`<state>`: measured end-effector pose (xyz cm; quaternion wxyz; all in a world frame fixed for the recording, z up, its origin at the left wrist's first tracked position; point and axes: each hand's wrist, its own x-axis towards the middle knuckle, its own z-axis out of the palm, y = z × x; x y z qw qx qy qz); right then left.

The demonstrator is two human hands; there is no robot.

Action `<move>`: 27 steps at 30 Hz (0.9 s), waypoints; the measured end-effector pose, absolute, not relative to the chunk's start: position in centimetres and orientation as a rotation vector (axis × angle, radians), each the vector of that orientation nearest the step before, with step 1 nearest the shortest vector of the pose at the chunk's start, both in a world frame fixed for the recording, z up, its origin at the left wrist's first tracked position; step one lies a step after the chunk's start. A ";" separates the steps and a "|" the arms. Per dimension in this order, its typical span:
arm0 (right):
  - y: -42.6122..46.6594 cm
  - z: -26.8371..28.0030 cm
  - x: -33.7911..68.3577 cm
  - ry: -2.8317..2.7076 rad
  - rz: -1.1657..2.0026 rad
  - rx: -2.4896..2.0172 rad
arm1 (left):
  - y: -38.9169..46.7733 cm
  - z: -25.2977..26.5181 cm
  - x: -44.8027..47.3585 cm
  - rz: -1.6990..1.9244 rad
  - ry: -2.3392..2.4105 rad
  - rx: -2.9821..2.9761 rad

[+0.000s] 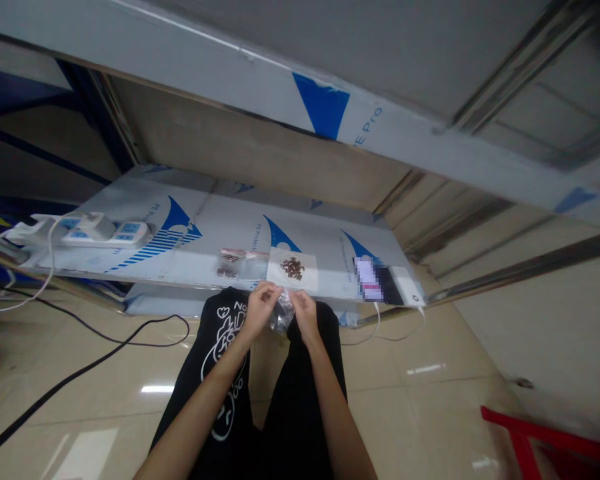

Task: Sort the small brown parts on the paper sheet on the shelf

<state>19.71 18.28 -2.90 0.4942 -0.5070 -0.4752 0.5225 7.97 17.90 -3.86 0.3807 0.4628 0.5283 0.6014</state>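
Note:
A clear plastic bag (281, 315) hangs between my two hands at the front edge of the shelf, above my lap. My left hand (263, 301) pinches its upper left side, and my right hand (303, 308) pinches the upper right side. Just beyond my fingers lies a white sheet (307, 280) bearing a heap of small brown pieces (293, 268); their kind is too small to make out. Left of the sheet are clear bags (230, 262) with dark reddish-brown contents.
The film-covered shelf (210, 227) carries a power strip (130, 235) at left and a phone (370, 279) beside a white device (405, 285) at right, both cabled. An upper shelf edge (260, 87) overhangs. A black cable (80, 367) and red stool (525, 433) are lower down.

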 end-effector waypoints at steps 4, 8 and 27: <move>18.1 -3.3 19.8 -1.225 1.287 -1.212 | 17.7 -4.1 8.0 1.489 1.358 1.306; 18.2 -4.0 20.0 -1.325 1.287 -1.215 | 17.4 -4.3 7.4 1.505 1.339 1.335; 24.0 -3.0 14.2 -1.217 1.270 -1.454 | 15.8 -3.7 2.3 1.719 1.371 0.772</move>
